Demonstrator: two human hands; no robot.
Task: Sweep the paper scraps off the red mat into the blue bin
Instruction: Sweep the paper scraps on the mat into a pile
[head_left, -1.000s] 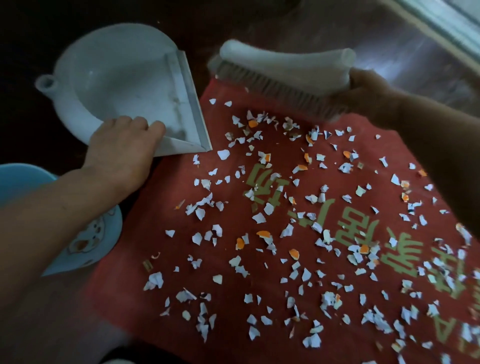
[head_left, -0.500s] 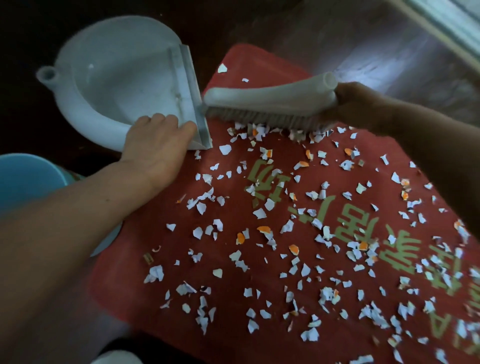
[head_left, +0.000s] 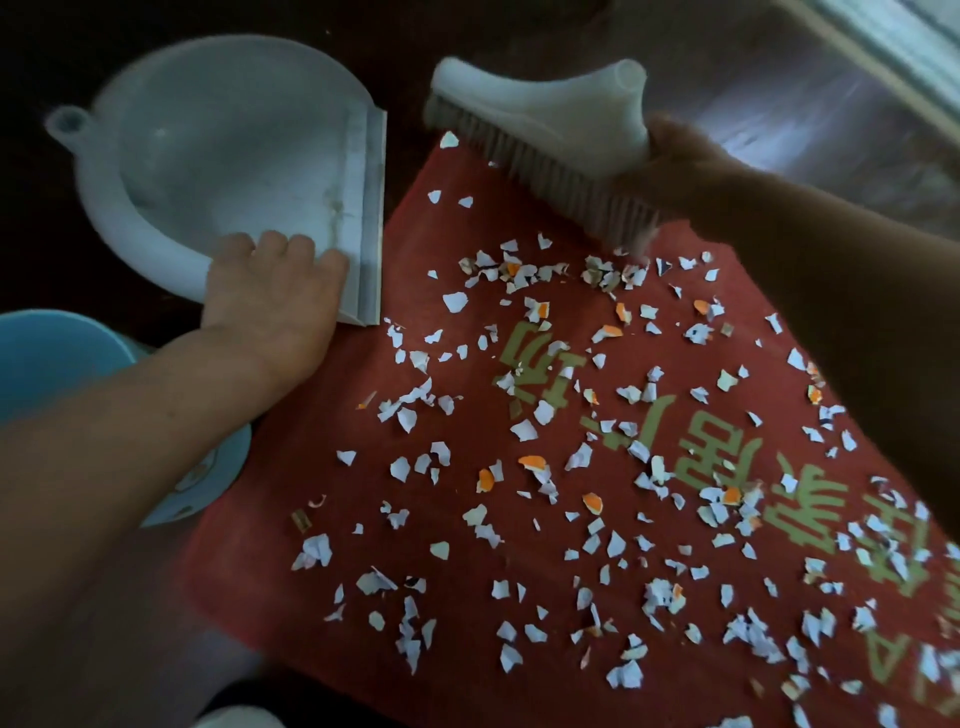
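Observation:
A red mat with gold characters covers the floor, strewn with several white and orange paper scraps. A white dustpan lies at the mat's upper left edge, its flat lip toward the mat. My left hand grips the dustpan's near rim, fingers curled over it. My right hand holds a white hand brush by its handle, tilted, its bristles just above a line of scraps near the mat's top. The blue bin shows at the left edge, partly hidden by my left arm.
Dark wooden floor surrounds the mat. A pale frame or sill runs along the upper right corner. A round light-blue lid with a printed figure lies under my left forearm beside the bin.
The brush swept down to the mat beside the dustpan lip, then lifted back and tilted. A row of scraps now lies gathered near the mat's top. My left hand stayed on the dustpan.

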